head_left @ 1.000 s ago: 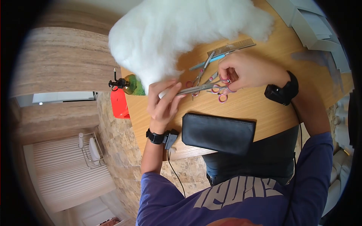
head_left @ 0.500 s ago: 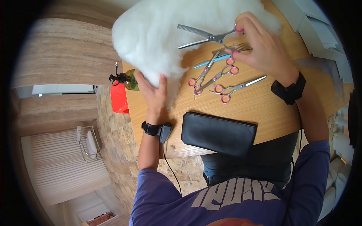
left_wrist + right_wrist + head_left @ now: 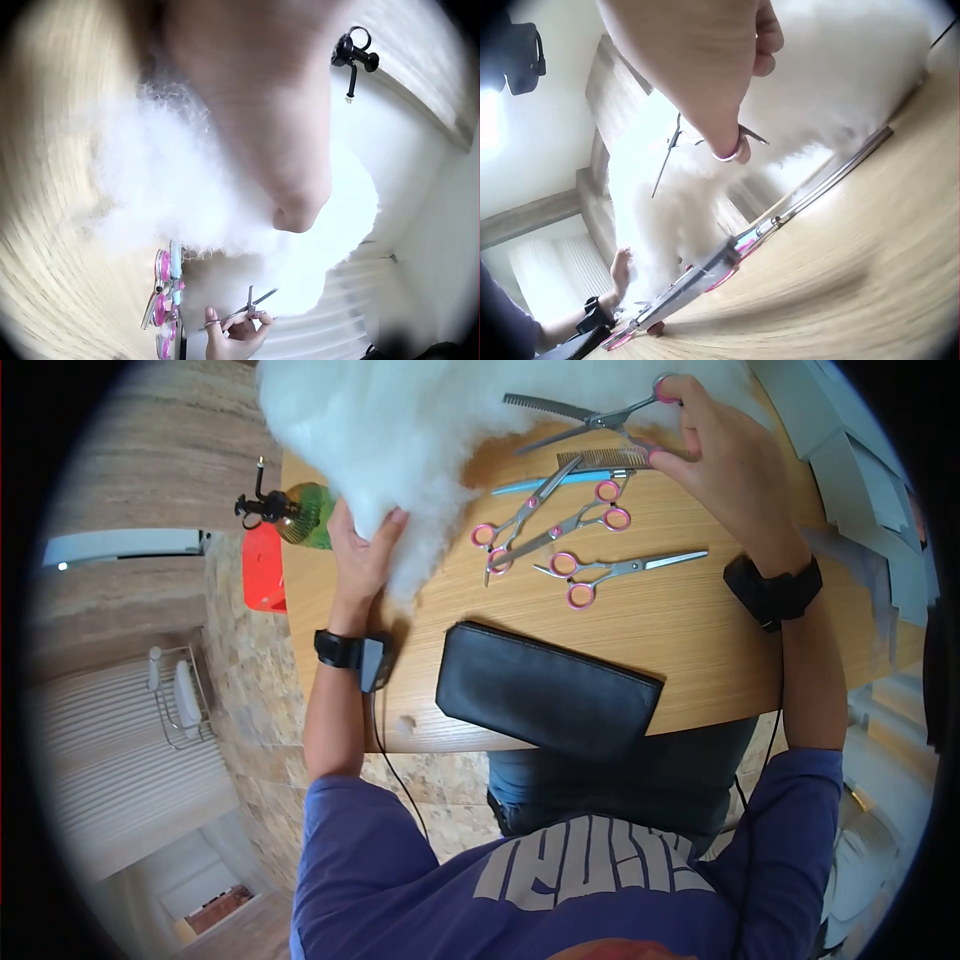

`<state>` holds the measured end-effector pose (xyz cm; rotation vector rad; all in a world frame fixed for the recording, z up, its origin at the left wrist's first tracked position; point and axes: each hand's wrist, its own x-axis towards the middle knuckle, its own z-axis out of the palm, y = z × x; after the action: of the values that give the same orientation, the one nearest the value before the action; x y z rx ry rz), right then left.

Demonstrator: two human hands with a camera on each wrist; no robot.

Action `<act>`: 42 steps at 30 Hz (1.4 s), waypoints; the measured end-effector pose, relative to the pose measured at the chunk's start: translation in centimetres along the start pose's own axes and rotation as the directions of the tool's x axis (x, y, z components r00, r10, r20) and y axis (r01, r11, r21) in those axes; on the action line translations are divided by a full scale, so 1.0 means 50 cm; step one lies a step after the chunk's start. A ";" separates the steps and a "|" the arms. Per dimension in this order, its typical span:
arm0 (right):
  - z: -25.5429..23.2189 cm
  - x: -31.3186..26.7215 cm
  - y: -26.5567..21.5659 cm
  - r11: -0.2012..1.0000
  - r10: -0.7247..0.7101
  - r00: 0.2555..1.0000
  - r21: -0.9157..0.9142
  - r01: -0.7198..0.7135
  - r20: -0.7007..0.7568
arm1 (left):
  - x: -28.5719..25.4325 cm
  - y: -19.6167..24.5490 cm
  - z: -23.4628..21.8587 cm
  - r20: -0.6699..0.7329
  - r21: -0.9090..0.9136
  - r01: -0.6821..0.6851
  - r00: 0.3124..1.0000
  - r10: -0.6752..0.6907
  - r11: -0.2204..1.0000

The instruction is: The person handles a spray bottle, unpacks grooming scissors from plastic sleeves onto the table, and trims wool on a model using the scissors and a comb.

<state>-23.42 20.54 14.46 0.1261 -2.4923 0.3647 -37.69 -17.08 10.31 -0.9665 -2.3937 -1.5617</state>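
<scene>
My right hand [image 3: 738, 478] grips thinning scissors [image 3: 600, 421] by their pink-ringed handles, thumb in one loop. Their toothed and plain blades stand apart, pointing left over the mass of white fluffy fibre [image 3: 400, 440]. At the left, my left hand [image 3: 362, 555] holds a tuft of that fibre between thumb and fingers. The left wrist view shows the thumb [image 3: 296, 214] against the fluff, with the other fingers hidden. Between my hands lie three more pink-ringed scissors: one pair [image 3: 530, 508], another [image 3: 560, 532] crossing near it, and a third [image 3: 628, 566] pointing right.
A metal comb [image 3: 620, 458] and a slim blue tool [image 3: 550, 482] lie just below the fibre. Near the table's front edge rests a black pouch [image 3: 545, 685]. An amber-green spray bottle [image 3: 305, 515] stands at the left edge, above a red plastic object [image 3: 263, 570].
My right hand has risen from among the scissors on the table, carrying the thinning scissors up over the fibre. My left hand has left the scissors and moved up-left to the fluff.
</scene>
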 end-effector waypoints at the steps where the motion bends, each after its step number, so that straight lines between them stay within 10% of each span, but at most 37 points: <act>1: -0.002 0.000 -0.001 1.000 0.000 1.000 -0.018 0.000 -0.002 | 0.000 0.000 -0.001 0.006 -0.005 -0.010 1.000 0.010 1.000; 42: 0.005 0.025 -0.025 0.990 -0.092 0.995 -0.107 0.088 -0.036 | 0.003 0.020 0.014 0.011 -0.022 -0.056 0.998 0.056 0.998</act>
<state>-24.37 19.27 15.26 0.1853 -2.4495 0.1960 -37.06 -16.13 10.83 -1.0406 -2.3406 -1.5703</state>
